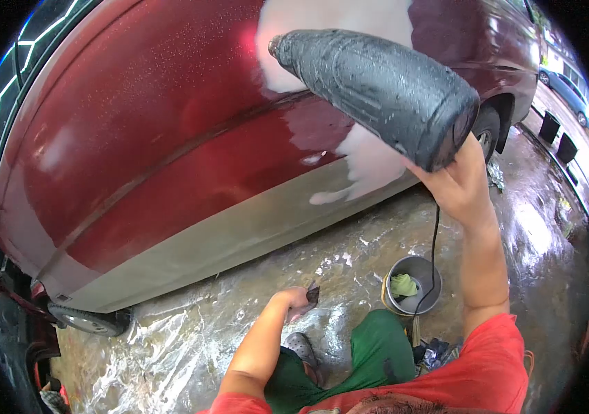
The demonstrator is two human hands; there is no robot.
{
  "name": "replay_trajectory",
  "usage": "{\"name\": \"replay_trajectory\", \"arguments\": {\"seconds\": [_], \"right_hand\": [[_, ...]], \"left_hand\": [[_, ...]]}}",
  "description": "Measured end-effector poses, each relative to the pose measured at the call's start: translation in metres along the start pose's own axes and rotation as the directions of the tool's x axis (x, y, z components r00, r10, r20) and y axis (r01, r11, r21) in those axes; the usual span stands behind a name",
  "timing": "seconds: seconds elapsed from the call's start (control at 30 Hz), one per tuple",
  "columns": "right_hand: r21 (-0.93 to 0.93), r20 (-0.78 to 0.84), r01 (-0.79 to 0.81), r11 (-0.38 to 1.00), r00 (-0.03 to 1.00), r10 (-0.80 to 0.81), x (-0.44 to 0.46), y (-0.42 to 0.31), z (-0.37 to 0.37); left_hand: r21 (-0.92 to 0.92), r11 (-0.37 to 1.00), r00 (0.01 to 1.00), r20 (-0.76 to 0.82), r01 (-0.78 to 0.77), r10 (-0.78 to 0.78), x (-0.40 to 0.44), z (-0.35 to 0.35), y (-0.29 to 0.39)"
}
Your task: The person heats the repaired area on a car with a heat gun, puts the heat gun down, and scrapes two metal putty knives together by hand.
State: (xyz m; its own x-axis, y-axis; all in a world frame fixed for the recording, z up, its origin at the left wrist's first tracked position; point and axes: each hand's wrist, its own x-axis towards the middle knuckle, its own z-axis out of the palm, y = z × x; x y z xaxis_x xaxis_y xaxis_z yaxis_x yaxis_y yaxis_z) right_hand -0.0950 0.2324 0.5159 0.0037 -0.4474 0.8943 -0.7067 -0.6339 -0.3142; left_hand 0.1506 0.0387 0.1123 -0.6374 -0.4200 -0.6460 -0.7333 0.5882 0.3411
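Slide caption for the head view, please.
Right hand holds a dark corded tool by a maroon car, left hand a dark scrap.

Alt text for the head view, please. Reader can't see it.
A right hand holds up a bulky dark grey, wet-looking corded power tool, its nozzle towards a maroon car's side with smooth whitish patches. Lower down, the left hand holds a small dark piece. A round grey bucket containing yellow-green cloth stands on the shiny floor.
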Motion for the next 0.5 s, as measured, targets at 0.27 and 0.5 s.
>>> {"name": "replay_trajectory", "arguments": {"seconds": [0.27, 0.5], "right_hand": [[0.104, -0.030, -0.072, 0.992, 0.997, 0.075, 0.027, -0.018, -0.004], [0.142, -0.129, -0.093, 0.985, 0.985, 0.112, 0.046, -0.012, -0.007]], "left_hand": [[0.029, 0.998, 0.996, -0.074, -0.050, 0.052, 0.011, 0.008, -0.018], [-0.018, 0.999, 0.998, 0.057, 0.042, -0.041, 0.006, -0.004, -0.004]]}}
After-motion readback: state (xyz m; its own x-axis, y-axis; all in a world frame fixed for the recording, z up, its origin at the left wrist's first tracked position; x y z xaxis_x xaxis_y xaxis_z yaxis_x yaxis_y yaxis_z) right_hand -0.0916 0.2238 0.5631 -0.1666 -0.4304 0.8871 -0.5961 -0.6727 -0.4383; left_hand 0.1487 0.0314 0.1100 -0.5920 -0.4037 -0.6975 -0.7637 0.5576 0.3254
